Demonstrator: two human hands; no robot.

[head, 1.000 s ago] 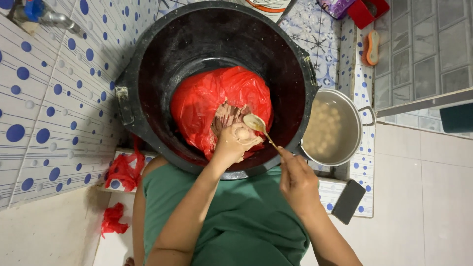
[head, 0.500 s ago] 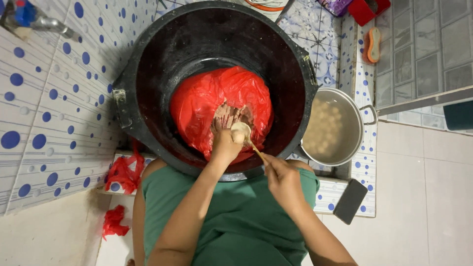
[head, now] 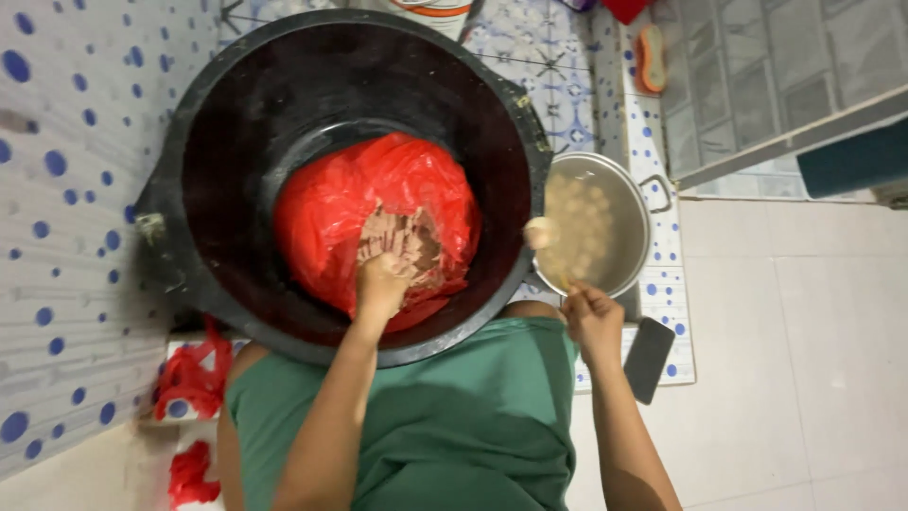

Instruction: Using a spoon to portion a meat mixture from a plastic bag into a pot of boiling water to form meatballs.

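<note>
Looking down from the head camera: largest item is the wide black round tub [head: 236, 170], standing on pale tiles with blue dots, its near rim touching the person's green shirt [head: 426, 416]. Left hand [head: 383, 284] is inside this tub.

Next in size, the red plastic bag [head: 331, 208] lies in the tub bottom, open at the top, all around the left hand. Pinkish-brown paste [head: 407, 237] fills the bag mouth, just beyond the left fingertips. Left hand is curled closed, pressing into and gripping a portion of this paste.

Round metal pot [head: 629, 203] with 1 visible side handle sits outside the tub, just beyond the right hand [head: 594, 317]. It holds pale liquid with many small pale balls.

Right hand is closed around the handle end of a thin metal spoon [head: 558, 270]; the spoon runs up and away from the hand. 1 pale round ball [head: 539, 233] sits at the spoon's far end, blurred, over the gap between tub rim and pot rim.

Dark flat phone [head: 649, 358] lies on the tiles just outside the right wrist.
</note>
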